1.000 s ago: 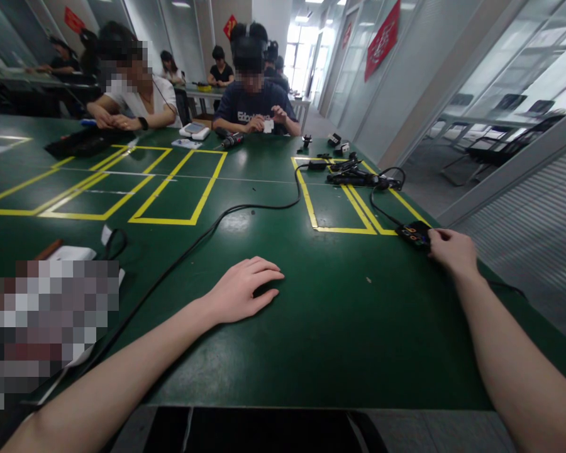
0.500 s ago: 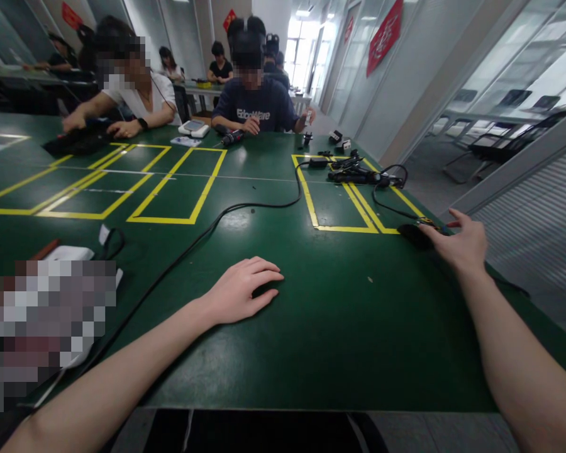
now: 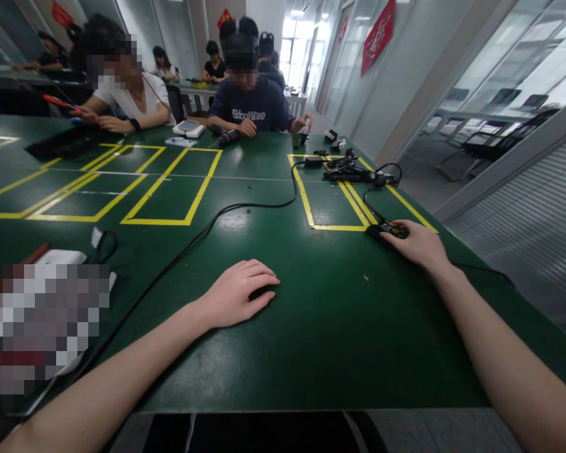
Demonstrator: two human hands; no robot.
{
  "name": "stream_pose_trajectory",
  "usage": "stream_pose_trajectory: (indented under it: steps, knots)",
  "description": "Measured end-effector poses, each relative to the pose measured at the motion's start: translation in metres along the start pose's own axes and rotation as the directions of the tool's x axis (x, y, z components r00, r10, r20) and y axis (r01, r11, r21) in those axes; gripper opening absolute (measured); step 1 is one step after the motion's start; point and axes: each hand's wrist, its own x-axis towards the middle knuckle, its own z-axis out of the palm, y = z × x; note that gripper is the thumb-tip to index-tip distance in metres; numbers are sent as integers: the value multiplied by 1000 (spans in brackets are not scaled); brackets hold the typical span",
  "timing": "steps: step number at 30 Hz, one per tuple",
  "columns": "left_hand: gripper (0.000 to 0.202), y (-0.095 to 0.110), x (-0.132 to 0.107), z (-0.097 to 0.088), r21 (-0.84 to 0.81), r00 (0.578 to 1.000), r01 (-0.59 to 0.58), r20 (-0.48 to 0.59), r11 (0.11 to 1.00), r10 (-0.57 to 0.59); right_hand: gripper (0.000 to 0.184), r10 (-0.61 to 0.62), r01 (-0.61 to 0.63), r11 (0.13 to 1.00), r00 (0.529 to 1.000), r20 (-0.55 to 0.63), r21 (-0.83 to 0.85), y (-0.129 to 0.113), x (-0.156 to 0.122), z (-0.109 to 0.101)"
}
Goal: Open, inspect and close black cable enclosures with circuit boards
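The black device [image 3: 393, 228] juts leftward from the right grip [image 3: 423, 241], clamped on it — left grip [image 3: 239, 293] apart.

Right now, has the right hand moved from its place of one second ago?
Yes. Judged against the yellow tape on the green table, the right hand has shifted left, together with the black device it holds.

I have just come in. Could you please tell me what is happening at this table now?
The person's right hand holds a small black device beside yellow tape on the green table. The left hand rests palm down on the table, with nothing visible in it. Across the table, a co-worker in white holds a red tool.
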Motion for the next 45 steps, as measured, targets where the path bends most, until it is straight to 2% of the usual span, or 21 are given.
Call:
stream_pose_trajectory:
  steps: [2,4,7,10,14,15,17,19,27,34,38,41,45]
  knots:
    - [20,0,0,0,-4,1000,-4,-3,1000,4,46,-56,55,998,998,26,41,-18,-6,7]
    - [19,-1,0,1,-10,1000,-8,-11,1000,8,45,-163,159,982,986,31,106,-41,-16,13]
    - [21,-1,-1,2,-17,1000,-7,-19,1000,7,42,-379,367,898,925,4,242,-78,-39,13]
    - [26,1,-1,1,-21,999,-3,-42,1000,2,36,-614,562,735,789,19,380,-113,-70,4]
    - [35,7,-2,-1,-36,993,-29,-118,999,25,38,-833,707,497,550,49,503,-145,-109,-8]
    - [36,9,-2,-1,-41,991,-41,-125,998,35,39,-861,724,453,507,44,519,-149,-116,-10]
    - [36,12,-3,-2,-44,991,-59,-121,997,53,39,-890,742,396,455,28,540,-153,-124,-11]
    - [36,15,-3,-3,-40,993,-63,-105,997,59,39,-901,754,360,434,-4,549,-153,-127,-9]
    - [37,16,2,-2,-100,999,-9,-41,995,5,38,-891,786,261,420,-174,560,-150,-125,-4]
    - [51,10,3,0,31,998,58,5,998,-58,34,-879,804,234,415,-234,546,-150,-124,-7]
    - [54,10,1,0,0,999,28,-31,1000,-28,34,-881,814,209,397,-257,542,-150,-124,-5]
    - [47,12,1,0,-44,1000,-6,-2,999,6,37,-867,821,171,388,-311,545,-150,-123,-5]
    - [49,13,4,0,9,999,-12,31,1000,12,35,-864,822,99,350,-361,561,-150,-124,-5]
